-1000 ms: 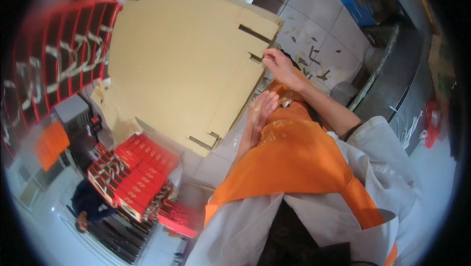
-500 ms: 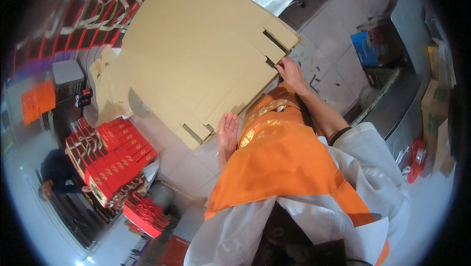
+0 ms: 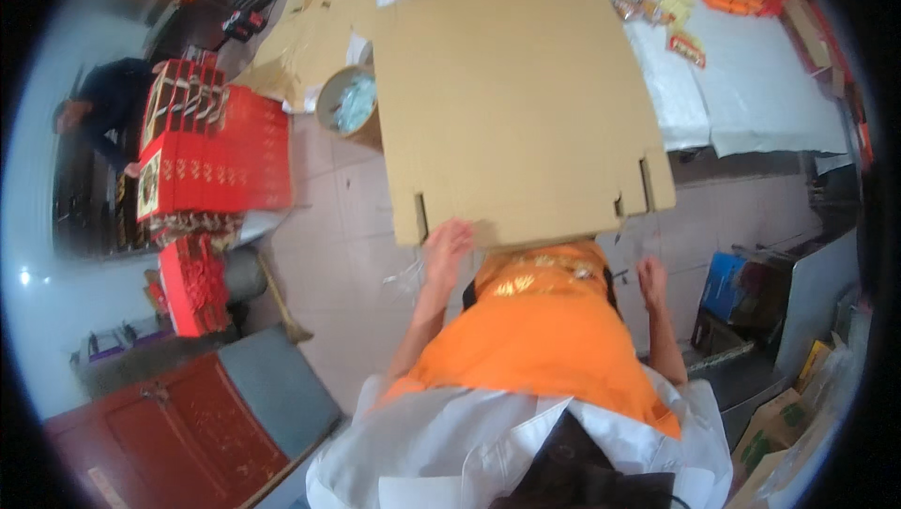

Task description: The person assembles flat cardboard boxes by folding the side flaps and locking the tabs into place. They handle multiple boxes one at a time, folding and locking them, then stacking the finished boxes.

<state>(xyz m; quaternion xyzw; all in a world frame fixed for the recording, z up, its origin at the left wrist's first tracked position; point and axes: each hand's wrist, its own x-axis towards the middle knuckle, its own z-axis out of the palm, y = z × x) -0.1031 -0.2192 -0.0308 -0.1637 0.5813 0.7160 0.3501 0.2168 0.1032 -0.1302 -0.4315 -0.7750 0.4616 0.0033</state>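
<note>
There was one big flat sheet of brown cardboard (image 3: 507,106) in the middle, right in front of the person's orange apron (image 3: 535,340). It had four dark slots that could be counted: one at the top right corner, one at the bottom left, and two near the bottom right. Both of the person's hands were in sight. The left hand (image 3: 449,248) was loosely open with its fingers a bit bent, right at the bottom left edge of the cardboard; it was hard to tell if the fingers touched it. The right hand (image 3: 651,279) was up in the air, apart from the cardboard, with its fingers curled. It was blurry, so I could not tell how far open it was or if it had a small thing in it. On the left stood one round bin (image 3: 328,101) with pale plastic inside, partly hidden by the cardboard. Past it were red boxes (image 3: 235,167), packed too tightly to count. One other person (image 3: 108,106) was behind those boxes and partly covered by them. There was one broom (image 3: 282,307) on the floor. One blue box (image 3: 721,286) was on the right. A white-covered table (image 3: 760,101) was partly hidden behind the cardboard.
</note>
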